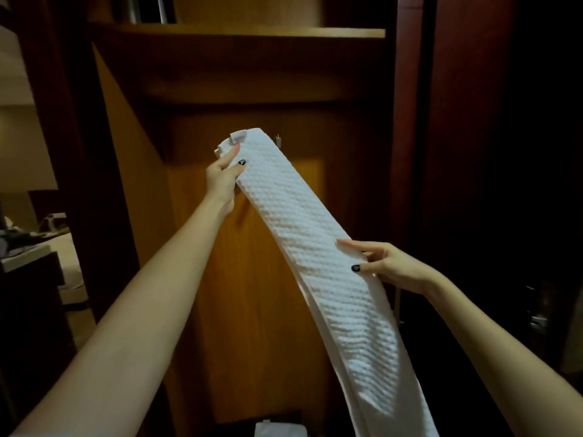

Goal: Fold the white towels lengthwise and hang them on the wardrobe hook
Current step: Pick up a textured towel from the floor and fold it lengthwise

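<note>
Left hand [222, 178] pinches the top end of the white towel [315, 247] near the wardrobe hook [278, 139], right hand [394, 266] pinches it midway; I judge folding done, hanging not yet.

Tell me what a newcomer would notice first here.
The bright white towel, folded into a long strip, cuts diagonally from centre to lower right against the dim wooden wardrobe. The left hand grips its top end and the right hand holds its edge midway. A small hook sits on the wardrobe just right of the towel's top.
</note>
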Demonstrator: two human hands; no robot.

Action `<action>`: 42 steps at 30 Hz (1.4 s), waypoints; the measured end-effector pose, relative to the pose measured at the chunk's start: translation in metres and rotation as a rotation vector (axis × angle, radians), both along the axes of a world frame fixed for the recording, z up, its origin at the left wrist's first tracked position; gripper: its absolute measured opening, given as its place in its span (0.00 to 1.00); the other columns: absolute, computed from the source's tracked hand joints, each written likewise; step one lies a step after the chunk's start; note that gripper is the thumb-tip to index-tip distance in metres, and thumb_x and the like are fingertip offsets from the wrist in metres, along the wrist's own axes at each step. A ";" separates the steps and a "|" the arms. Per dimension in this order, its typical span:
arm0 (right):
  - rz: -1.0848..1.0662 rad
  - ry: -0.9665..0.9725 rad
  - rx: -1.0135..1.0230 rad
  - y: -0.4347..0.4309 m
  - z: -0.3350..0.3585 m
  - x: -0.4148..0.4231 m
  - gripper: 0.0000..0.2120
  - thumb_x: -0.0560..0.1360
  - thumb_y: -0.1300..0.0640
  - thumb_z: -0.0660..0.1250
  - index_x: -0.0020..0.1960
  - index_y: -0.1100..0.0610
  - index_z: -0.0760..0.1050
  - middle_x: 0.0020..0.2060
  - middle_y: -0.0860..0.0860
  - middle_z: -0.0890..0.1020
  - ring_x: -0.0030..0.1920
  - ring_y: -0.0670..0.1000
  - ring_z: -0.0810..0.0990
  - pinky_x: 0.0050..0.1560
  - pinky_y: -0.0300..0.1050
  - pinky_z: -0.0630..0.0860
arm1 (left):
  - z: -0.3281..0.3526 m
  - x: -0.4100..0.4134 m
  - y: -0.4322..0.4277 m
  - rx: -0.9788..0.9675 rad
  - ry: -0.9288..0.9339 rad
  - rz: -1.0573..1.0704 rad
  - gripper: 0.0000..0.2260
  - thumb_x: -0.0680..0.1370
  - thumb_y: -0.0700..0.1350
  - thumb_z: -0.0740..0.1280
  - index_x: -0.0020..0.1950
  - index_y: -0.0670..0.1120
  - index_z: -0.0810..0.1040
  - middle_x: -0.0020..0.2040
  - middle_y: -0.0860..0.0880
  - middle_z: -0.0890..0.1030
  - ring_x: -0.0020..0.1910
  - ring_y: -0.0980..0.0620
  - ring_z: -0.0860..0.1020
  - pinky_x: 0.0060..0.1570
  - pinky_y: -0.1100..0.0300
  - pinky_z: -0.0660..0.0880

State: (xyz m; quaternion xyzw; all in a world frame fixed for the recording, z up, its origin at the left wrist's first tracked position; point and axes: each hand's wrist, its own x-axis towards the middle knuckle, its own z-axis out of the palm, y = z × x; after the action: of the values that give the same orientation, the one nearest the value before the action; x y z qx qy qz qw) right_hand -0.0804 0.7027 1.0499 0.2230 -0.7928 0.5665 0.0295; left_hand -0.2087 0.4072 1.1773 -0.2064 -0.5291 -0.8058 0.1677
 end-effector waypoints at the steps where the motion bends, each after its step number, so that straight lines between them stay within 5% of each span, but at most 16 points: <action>1: -0.031 0.031 0.005 0.004 0.008 -0.006 0.25 0.75 0.71 0.65 0.61 0.44 0.79 0.63 0.41 0.79 0.65 0.41 0.75 0.59 0.35 0.74 | 0.004 -0.005 0.000 0.021 0.001 0.002 0.17 0.78 0.33 0.64 0.65 0.47 0.77 0.60 0.51 0.72 0.53 0.52 0.78 0.40 0.63 0.79; 5: -0.195 0.240 -0.030 0.014 0.051 -0.037 0.21 0.77 0.70 0.62 0.48 0.47 0.84 0.51 0.44 0.84 0.54 0.42 0.80 0.51 0.31 0.73 | 0.018 -0.029 -0.003 0.187 -0.023 0.020 0.18 0.78 0.33 0.64 0.66 0.46 0.76 0.54 0.52 0.75 0.52 0.51 0.79 0.39 0.62 0.79; 10: -0.260 0.436 0.041 0.009 0.116 -0.097 0.12 0.78 0.65 0.64 0.47 0.53 0.83 0.47 0.64 0.80 0.45 0.53 0.75 0.47 0.45 0.68 | 0.036 -0.075 -0.020 0.298 0.020 0.113 0.19 0.78 0.32 0.63 0.67 0.46 0.75 0.55 0.50 0.76 0.50 0.53 0.79 0.36 0.66 0.78; 13: -0.281 0.523 0.037 -0.002 0.157 -0.132 0.13 0.77 0.67 0.63 0.45 0.52 0.83 0.39 0.42 0.83 0.40 0.37 0.79 0.42 0.30 0.71 | 0.051 -0.106 -0.030 0.333 0.064 0.188 0.20 0.78 0.31 0.62 0.68 0.44 0.73 0.58 0.50 0.74 0.48 0.57 0.77 0.36 0.70 0.76; 15: -0.283 0.559 0.029 -0.007 0.185 -0.157 0.13 0.77 0.67 0.63 0.45 0.53 0.83 0.36 0.38 0.82 0.37 0.35 0.78 0.39 0.27 0.70 | 0.062 -0.127 -0.035 0.327 0.077 0.218 0.21 0.78 0.32 0.62 0.70 0.45 0.71 0.63 0.49 0.74 0.49 0.58 0.77 0.39 0.68 0.77; 19: -0.218 0.566 -0.057 -0.008 0.236 -0.206 0.13 0.78 0.66 0.62 0.46 0.54 0.83 0.44 0.45 0.85 0.49 0.42 0.82 0.49 0.33 0.75 | 0.082 -0.161 -0.041 0.295 0.079 0.202 0.23 0.79 0.34 0.62 0.73 0.49 0.67 0.67 0.47 0.72 0.58 0.51 0.75 0.50 0.55 0.78; 25: -0.125 0.562 -0.020 -0.014 0.292 -0.280 0.13 0.77 0.67 0.63 0.46 0.54 0.84 0.47 0.49 0.85 0.50 0.47 0.82 0.50 0.37 0.77 | 0.105 -0.204 -0.054 0.304 0.130 0.251 0.25 0.79 0.34 0.62 0.74 0.51 0.65 0.63 0.49 0.72 0.56 0.53 0.76 0.44 0.59 0.79; 31: -0.068 0.591 0.084 -0.029 0.305 -0.355 0.14 0.77 0.67 0.63 0.47 0.53 0.84 0.49 0.46 0.85 0.55 0.44 0.81 0.56 0.35 0.76 | 0.073 -0.253 -0.067 0.297 0.094 0.377 0.25 0.79 0.35 0.62 0.74 0.53 0.65 0.65 0.51 0.71 0.62 0.50 0.72 0.57 0.52 0.75; 36: -0.046 0.516 0.066 -0.036 0.287 -0.410 0.15 0.76 0.66 0.64 0.49 0.48 0.83 0.51 0.47 0.85 0.53 0.43 0.82 0.48 0.31 0.76 | 0.035 -0.281 -0.062 0.189 0.087 0.450 0.25 0.80 0.38 0.63 0.75 0.54 0.62 0.71 0.52 0.65 0.63 0.51 0.71 0.46 0.60 0.78; 39: 0.012 0.401 -0.020 -0.033 0.268 -0.433 0.19 0.77 0.64 0.65 0.59 0.43 0.80 0.54 0.48 0.84 0.53 0.48 0.83 0.46 0.35 0.78 | 0.015 -0.292 -0.063 0.078 0.104 0.477 0.24 0.80 0.39 0.63 0.74 0.55 0.65 0.71 0.53 0.63 0.62 0.52 0.72 0.44 0.62 0.79; 42: 0.009 0.370 -0.083 -0.031 0.254 -0.445 0.25 0.76 0.61 0.67 0.64 0.34 0.73 0.48 0.49 0.86 0.44 0.47 0.85 0.38 0.35 0.78 | -0.002 -0.300 -0.060 -0.004 0.023 0.471 0.20 0.80 0.39 0.64 0.71 0.50 0.69 0.64 0.50 0.71 0.48 0.55 0.81 0.36 0.64 0.79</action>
State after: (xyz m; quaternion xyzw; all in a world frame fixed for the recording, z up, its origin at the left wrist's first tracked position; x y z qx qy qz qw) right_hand -0.5257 0.6717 1.3037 0.3255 -0.7488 0.5482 0.1812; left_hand -0.5089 0.3469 1.1757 -0.0867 -0.5621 -0.7412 0.3566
